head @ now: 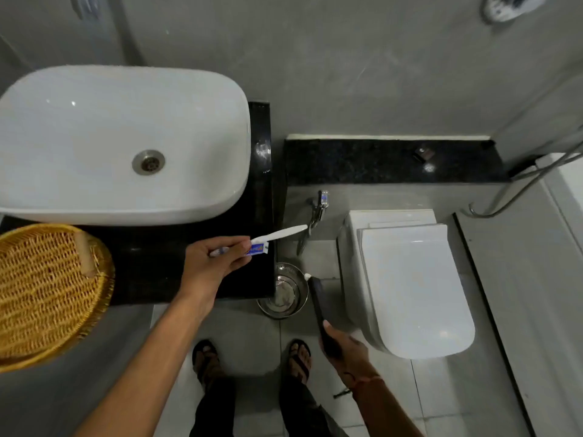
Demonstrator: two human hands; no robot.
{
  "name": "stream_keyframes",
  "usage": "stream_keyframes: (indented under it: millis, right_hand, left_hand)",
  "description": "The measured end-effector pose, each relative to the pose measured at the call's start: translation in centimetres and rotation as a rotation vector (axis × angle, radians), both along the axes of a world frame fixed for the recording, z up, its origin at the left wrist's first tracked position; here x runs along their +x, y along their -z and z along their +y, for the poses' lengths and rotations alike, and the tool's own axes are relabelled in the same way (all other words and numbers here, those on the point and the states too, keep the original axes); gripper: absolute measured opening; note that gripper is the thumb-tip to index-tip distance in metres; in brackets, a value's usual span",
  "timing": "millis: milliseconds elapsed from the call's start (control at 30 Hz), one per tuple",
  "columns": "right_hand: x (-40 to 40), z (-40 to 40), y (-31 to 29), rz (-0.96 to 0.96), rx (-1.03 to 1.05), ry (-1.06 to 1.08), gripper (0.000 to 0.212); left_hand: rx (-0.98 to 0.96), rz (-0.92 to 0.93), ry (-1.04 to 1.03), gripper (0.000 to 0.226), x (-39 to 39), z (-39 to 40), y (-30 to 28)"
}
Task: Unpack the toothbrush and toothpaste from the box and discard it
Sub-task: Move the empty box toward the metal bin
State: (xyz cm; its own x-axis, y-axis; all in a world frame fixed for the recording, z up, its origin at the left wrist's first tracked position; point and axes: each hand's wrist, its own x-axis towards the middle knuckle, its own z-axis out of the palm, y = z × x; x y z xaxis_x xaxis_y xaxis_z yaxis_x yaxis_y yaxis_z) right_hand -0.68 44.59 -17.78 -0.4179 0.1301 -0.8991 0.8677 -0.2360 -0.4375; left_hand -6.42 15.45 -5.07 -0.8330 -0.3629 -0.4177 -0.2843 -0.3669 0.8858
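Big white sink [94, 137] fills the left of the view, sitting on the black table [189, 266], with a white toilet [410, 288] over to the right and a woven basket [47, 288] at the table's near-left corner. Down on the floor between table and toilet stands a small steel bin [284, 291], open-topped.

Now the hands. The right hand [344, 345] grips the long dark box [318, 307] at its near end, fingers wrapped round it, the far end tipped toward the bin (a white flap seems to show at that end). It looks like light card, easily crushed, so a hold by the long edges should do, and a short drop would bin it.

The left hand [214, 263] hovers over the table's right edge, fingers pinching both items together: the white toothbrush [277, 234] juts out to the right, stiff and slim, and the little toothpaste [257, 248] tube sits just beneath it, soft and probably slippery. The tube is blue and white with an orange mark; its lettering is too blurred to read.
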Motion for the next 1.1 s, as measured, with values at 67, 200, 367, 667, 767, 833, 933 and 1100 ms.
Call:
stream_keyframes:
  millis: [67, 200, 367, 667, 767, 833, 933, 1100]
  right_hand:
    - [-1.4, -0.6, 1.7, -0.034, -0.009, -0.086, 0.016]
    - [-4.4, -2.2, 6.0, 0.009, 0.252, -0.483, 0.007]
    - [-6.7, -4.0, 10.9, 0.202, 0.667, -1.068, 0.039]
    - [-7.7, -4.9, 20.8, 0.374, 0.933, -1.432, 0.037]
    - [-8.1, -5.2, 22.1, 0.421, 0.934, -1.476, 0.049]
    - [-8.1, -5.1, 22.2, 0.44, 0.917, -1.515, 0.066]
    - [-7.7, -4.3, 20.9, 0.463, 0.92, -1.66, 0.094]
    - [-7.1, -2.6, 16.6, 0.532, 0.974, -1.861, 0.112]
  left_hand:
    - [-0.006, 0.01, -0.017, 0.013, -0.6, 1.1, 0.2]
    - [-0.018, 0.035, -0.061, 0.016, -1.1, 2.2, 0.7]
    - [-0.125, 0.033, -0.074, 0.017, -1.2, 2.4, 2.1]
    - [-0.255, 0.071, -0.12, 0.019, -0.4, 2.8, 4.6]
    - [-0.286, 0.075, -0.135, 0.017, 0.3, 2.6, 5.5]
    - [-0.307, 0.074, -0.138, 0.016, 0.7, 2.5, 5.9]
    - [-0.287, 0.07, -0.152, 0.014, 1.2, 2.7, 6.0]
    - [-0.225, 0.058, -0.181, 0.014, 2.3, 3.0, 4.9]
